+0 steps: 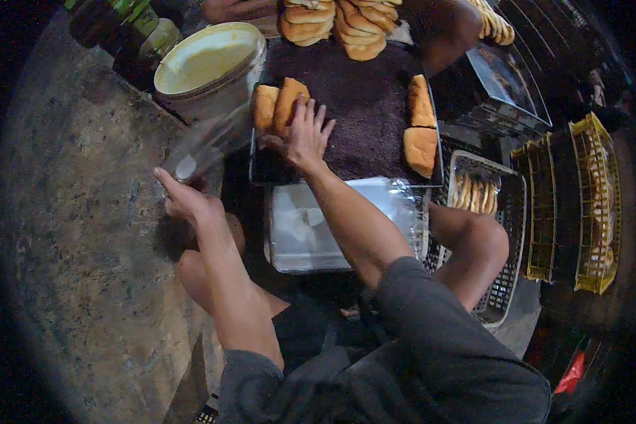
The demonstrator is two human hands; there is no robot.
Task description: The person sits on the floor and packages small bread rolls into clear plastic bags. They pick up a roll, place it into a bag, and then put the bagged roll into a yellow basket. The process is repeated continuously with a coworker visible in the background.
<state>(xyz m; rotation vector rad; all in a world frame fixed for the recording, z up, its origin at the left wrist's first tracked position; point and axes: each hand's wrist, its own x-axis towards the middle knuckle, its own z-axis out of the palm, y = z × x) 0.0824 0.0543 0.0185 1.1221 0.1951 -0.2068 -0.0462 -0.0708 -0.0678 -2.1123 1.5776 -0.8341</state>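
A clear plastic bag [222, 138] with a white round spot on it is gripped by my left hand [191, 201], out to the left of a dark tray [360, 120]. On the tray's left side my right hand [305, 138] has its fingers spread, touching a golden bread loaf [287, 102]. Close beside that loaf lies another bread loaf [265, 106]. Two more bread pieces, an upper one [422, 102] and a lower one [420, 150], line the tray's right edge. Below the tray, between my knees, is a stack of flat plastic bags [307, 237].
Left of the tray stands a white bucket [254, 53] with pale yellow residue. Bread slices [307, 21] are piled at the far edge, near another person's arms [454, 28]. On the right are a crate [523, 205] with bagged bread [475, 192], yellow crates [592, 205] and a metal tin [505, 78].
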